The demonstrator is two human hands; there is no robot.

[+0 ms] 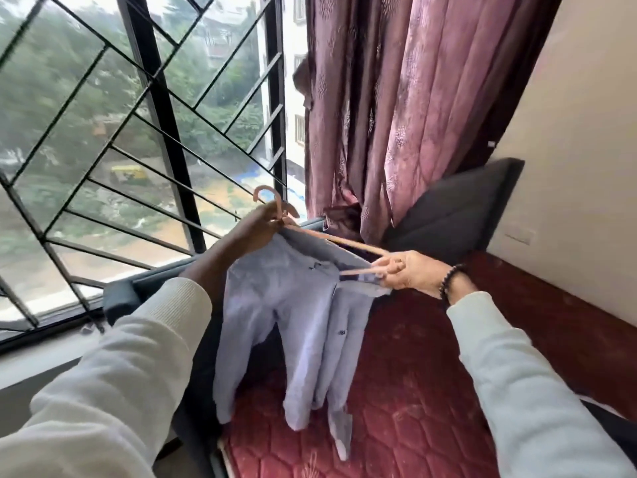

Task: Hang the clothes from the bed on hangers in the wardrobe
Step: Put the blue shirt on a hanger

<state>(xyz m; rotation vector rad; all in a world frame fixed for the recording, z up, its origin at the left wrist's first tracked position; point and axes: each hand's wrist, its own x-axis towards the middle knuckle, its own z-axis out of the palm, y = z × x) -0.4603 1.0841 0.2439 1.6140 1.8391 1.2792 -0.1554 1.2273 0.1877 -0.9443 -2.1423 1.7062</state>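
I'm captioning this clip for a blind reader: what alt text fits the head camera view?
A person holds a pink hanger carrying a pale blue shirt above a red mattress; the left hand grips it near the hook, the right hand grips its far end. Behind are a barred window, a mauve curtain and a dark pillow.

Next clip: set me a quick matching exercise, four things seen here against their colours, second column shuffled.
Things:
1. hanger
2. shirt
3. curtain
4. mattress

Colours:
A. dark red
B. pale blue
C. pink
D. mauve

Pairs: 1-C, 2-B, 3-D, 4-A
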